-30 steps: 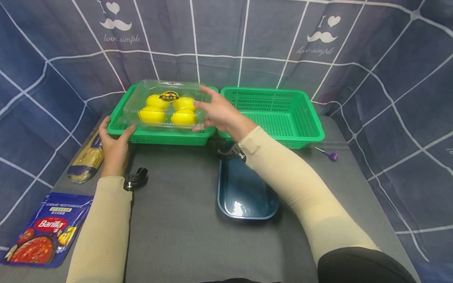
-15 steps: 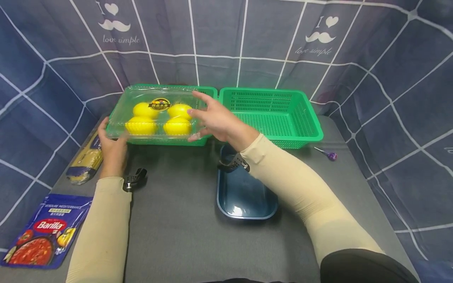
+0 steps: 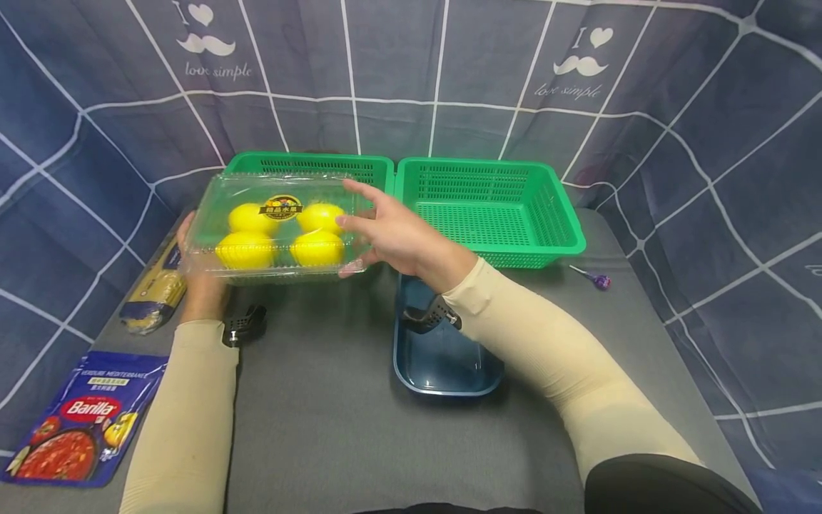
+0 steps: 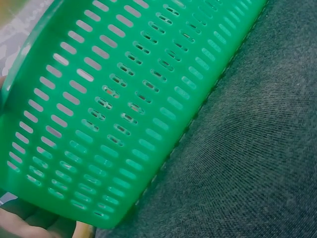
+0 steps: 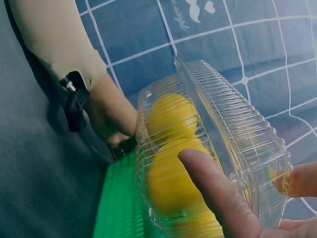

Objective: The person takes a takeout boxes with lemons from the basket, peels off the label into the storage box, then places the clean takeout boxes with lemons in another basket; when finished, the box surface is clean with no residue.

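Head view: gridded blue curtain (image 3: 398, 64) hangs behind grey tabletop (image 3: 308, 421) and clear box (image 3: 215, 203).

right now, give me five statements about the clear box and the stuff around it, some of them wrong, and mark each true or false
1. The right hand holds the clear box by one end. True.
2. The clear box is empty. False: four yellow fruits show inside it.
3. The lollipop lies outside the right-hand green basket. True.
4. The Barilla pouch lies to the left of the dark blue tray. True.
5. The Barilla pouch is inside the right-hand green basket. False: it lies on the gray surface, at the far left of the head view.
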### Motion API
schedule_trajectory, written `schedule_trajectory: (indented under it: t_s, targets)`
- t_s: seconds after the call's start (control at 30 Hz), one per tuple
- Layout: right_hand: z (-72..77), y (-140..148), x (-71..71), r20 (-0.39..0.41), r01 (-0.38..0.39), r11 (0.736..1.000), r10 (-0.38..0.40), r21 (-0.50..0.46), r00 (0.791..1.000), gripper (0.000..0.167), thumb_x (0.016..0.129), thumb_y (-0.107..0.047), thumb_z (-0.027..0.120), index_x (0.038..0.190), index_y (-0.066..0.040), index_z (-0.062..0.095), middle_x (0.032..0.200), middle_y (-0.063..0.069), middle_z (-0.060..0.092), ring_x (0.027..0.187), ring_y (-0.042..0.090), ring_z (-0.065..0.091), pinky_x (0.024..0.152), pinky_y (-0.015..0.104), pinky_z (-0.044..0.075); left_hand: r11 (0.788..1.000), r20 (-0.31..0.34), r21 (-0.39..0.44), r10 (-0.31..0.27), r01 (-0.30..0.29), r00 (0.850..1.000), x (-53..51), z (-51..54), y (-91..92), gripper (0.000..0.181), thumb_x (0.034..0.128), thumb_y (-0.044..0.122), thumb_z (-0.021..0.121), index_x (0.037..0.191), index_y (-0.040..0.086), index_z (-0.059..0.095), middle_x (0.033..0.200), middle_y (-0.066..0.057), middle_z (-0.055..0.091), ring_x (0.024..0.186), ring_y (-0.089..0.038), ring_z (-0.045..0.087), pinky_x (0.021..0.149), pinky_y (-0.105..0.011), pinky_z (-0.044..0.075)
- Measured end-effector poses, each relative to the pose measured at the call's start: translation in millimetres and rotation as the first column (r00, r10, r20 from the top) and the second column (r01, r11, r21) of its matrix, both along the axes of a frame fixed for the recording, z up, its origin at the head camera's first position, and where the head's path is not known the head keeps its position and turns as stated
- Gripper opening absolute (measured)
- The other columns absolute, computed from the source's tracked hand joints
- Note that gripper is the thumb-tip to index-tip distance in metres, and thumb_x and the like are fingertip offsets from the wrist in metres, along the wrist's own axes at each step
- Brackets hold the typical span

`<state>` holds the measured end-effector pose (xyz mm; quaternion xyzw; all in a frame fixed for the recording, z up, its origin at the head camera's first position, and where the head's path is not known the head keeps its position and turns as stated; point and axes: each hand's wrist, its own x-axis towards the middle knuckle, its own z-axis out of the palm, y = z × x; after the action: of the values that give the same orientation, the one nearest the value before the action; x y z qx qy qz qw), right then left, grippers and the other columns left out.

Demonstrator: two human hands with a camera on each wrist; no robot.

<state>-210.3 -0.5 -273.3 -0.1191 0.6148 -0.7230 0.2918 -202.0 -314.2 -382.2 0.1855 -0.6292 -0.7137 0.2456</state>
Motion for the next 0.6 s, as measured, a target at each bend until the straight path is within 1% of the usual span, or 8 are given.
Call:
schedule_trajectory:
  t_s: [0.03, 0.07, 0.13, 0.23, 0.3, 0.4, 0.5, 0.6]
  targets:
    - [-0.6, 0.8, 1.6, -0.002, -0.004, 1.0, 0.004, 0.0, 1.0, 0.073, 0.105, -0.003, 0.065, 0.164, -0.035, 0.036, 0.159, 0.017, 0.039, 0.138, 0.052, 0.045, 0.073, 0.062, 0.061, 0.999, -0.032, 0.035, 0.014, -0.013, 0.999, 0.6, 2.6, 3.5, 0.057, 0.1082, 0.005, 0.054, 0.159, 0.014, 0.032, 0.161, -0.004, 0.039, 0.143, -0.014, 0.039, 0.11, -0.016, 0.034]
    - [-1.3, 1.6, 3.3, -0.004, -0.006, 1.0, 0.006, 0.006, 1.0, 0.073, 0.105, -0.003, 0.065, 0.164, -0.035, 0.036, 0.159, 0.017, 0.04, 0.137, 0.052, 0.046, 0.074, 0.062, 0.061, 0.997, -0.066, 0.072, 0.022, -0.017, 0.998, 0.5, 3.4, 5.3, 0.057, 0.1063, 0.0, 0.054, 0.158, 0.012, 0.034, 0.159, -0.005, 0.041, 0.141, -0.015, 0.042, 0.109, -0.016, 0.036]
    - [-2.7, 3.4, 6.4, -0.006, -0.01, 1.0, 0.01, 0.012, 1.0, 0.074, 0.105, -0.003, 0.066, 0.164, -0.035, 0.036, 0.161, 0.018, 0.038, 0.136, 0.051, 0.048, 0.074, 0.061, 0.061, 0.999, -0.087, 0.045, 0.027, -0.023, 0.996, 0.8, 2.5, 6.5, 0.062, 0.1004, -0.004, 0.057, 0.157, 0.009, 0.035, 0.157, -0.006, 0.043, 0.139, -0.016, 0.044, 0.11, -0.018, 0.035]
    - [-5.0, 6.3, 10.9, -0.01, -0.02, 1.0, 0.021, 0.018, 1.0, 0.075, 0.105, -0.002, 0.065, 0.165, -0.035, 0.035, 0.163, 0.019, 0.034, 0.133, 0.049, 0.051, 0.074, 0.061, 0.061, 0.996, -0.052, -0.086, -0.011, 0.006, 0.999, 1.2, -5.8, -0.8, 0.077, 0.0901, 0.002, 0.065, 0.159, 0.011, 0.033, 0.156, -0.007, 0.04, 0.138, -0.018, 0.042, 0.114, -0.023, 0.031]
    - [-6.5, 8.2, 13.6, -0.015, -0.029, 0.999, 0.029, 0.023, 0.999, 0.075, 0.105, -0.003, 0.065, 0.165, -0.035, 0.034, 0.165, 0.019, 0.032, 0.13, 0.045, 0.053, 0.074, 0.061, 0.061, 0.987, -0.021, -0.155, -0.047, 0.043, 0.999, 1.8, -11.5, -6.9, 0.085, 0.0871, 0.008, 0.07, 0.161, 0.016, 0.03, 0.158, -0.008, 0.037, 0.14, -0.021, 0.039, 0.117, -0.027, 0.028]
    - [-8.6, 11.1, 17.6, -0.036, -0.035, 0.998, 0.036, 0.044, 0.999, 0.075, 0.105, -0.003, 0.065, 0.165, -0.035, 0.034, 0.164, 0.02, 0.033, 0.128, 0.042, 0.056, 0.076, 0.058, 0.061, 0.987, 0.003, -0.135, -0.089, 0.089, 0.996, 2.7, -16.0, -13.0, 0.089, 0.0896, 0.02, 0.078, 0.163, 0.025, 0.028, 0.16, -0.01, 0.035, 0.142, -0.025, 0.037, 0.118, -0.031, 0.027]
    - [-10.4, 13.4, 21.2, -0.054, -0.038, 0.998, 0.041, 0.059, 0.998, 0.076, 0.105, -0.004, 0.065, 0.166, -0.034, 0.032, 0.165, 0.021, 0.032, 0.131, 0.043, 0.054, 0.078, 0.056, 0.062, 0.983, 0.053, -0.149, -0.097, 0.104, 0.994, 6.4, -12.1, -12.4, 0.091, 0.0911, 0.031, 0.081, 0.164, 0.03, 0.027, 0.163, -0.01, 0.032, 0.143, -0.026, 0.035, 0.119, -0.034, 0.025]
    - [-12.2, 15.1, 24.8, -0.065, -0.044, 0.998, 0.048, 0.055, 0.997, 0.077, 0.105, -0.003, 0.065, 0.167, -0.033, 0.031, 0.165, 0.021, 0.032, 0.131, 0.043, 0.053, 0.078, 0.056, 0.062, 0.98, 0.147, -0.169, -0.077, 0.101, 0.986, 16.9, 6.6, 0.6, 0.091, 0.0935, 0.038, 0.079, 0.165, 0.032, 0.024, 0.166, -0.008, 0.028, 0.145, -0.026, 0.033, 0.12, -0.036, 0.024]
